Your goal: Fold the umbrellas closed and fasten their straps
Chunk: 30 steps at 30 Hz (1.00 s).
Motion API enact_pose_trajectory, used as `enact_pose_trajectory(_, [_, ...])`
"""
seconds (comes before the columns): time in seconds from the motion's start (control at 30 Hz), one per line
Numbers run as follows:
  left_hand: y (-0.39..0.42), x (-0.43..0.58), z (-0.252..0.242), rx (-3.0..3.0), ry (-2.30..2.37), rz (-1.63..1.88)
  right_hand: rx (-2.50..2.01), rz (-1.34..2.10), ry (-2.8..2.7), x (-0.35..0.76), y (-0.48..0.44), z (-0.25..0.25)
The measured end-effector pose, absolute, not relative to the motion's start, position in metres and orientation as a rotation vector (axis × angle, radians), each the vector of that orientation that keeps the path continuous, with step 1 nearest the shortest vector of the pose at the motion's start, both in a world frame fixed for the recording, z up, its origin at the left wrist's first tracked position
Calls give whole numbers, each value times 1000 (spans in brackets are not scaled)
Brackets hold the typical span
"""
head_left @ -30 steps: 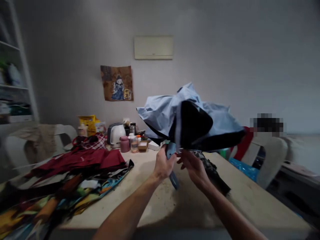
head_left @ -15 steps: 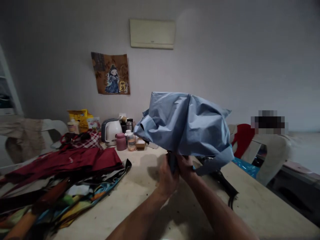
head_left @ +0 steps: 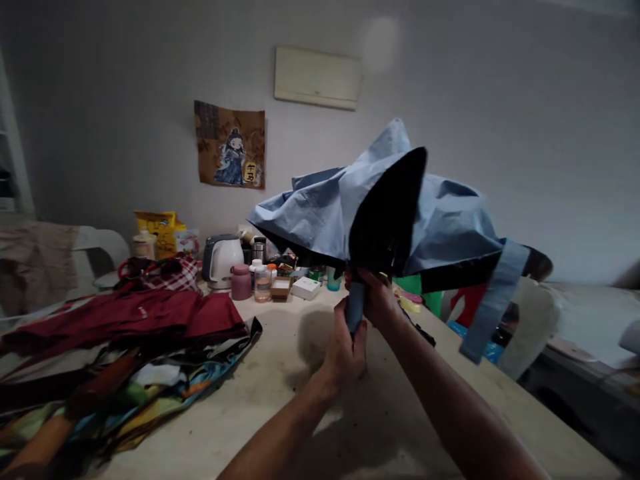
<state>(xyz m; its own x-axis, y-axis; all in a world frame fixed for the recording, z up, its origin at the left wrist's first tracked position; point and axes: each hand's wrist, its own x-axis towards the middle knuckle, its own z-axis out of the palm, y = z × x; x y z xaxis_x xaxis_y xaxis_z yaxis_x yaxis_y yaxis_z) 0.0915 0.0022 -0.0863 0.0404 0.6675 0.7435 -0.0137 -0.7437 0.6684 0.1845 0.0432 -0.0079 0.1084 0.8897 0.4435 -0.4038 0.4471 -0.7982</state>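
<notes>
A light blue umbrella (head_left: 320,220) with a black underside is held up in front of me, its canopy partly spread and its folds loose. My left hand (head_left: 347,350) is closed around the blue handle (head_left: 355,307). Just above it, my right hand (head_left: 375,293) is closed at the top of the handle, close under the canopy; its fingertips are partly hidden. From the canopy's right edge dangles a blue strap (head_left: 493,307). The shaft is hidden behind the black flap of fabric.
To the left on the table (head_left: 270,373) lie a maroon umbrella (head_left: 175,313) and a multicoloured one (head_left: 185,387). At the back stand a kettle (head_left: 226,260), a pink jar (head_left: 241,282), a small white box (head_left: 306,287) and yellow packaging (head_left: 159,230). White chairs (head_left: 527,320) flank the table.
The canopy has spread wider and risen, showing its black underside. My right hand has shifted up, and more of the handle shows in my left hand. The view has tilted slightly.
</notes>
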Motion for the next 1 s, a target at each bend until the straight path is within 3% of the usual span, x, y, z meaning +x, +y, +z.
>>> enact_pose_trajectory(0.33, [-15,86,-60,1921,940,1694,-562,1106,-809,174,51,73])
enact_pose_trajectory(0.57, [-40,99,-23,1881,832,1775,-449,1149,-843,193,36,134])
enact_pose_trajectory(1.0, [-46,123,36,1715,626,1899,-349,1213,-981,210,-10,151])
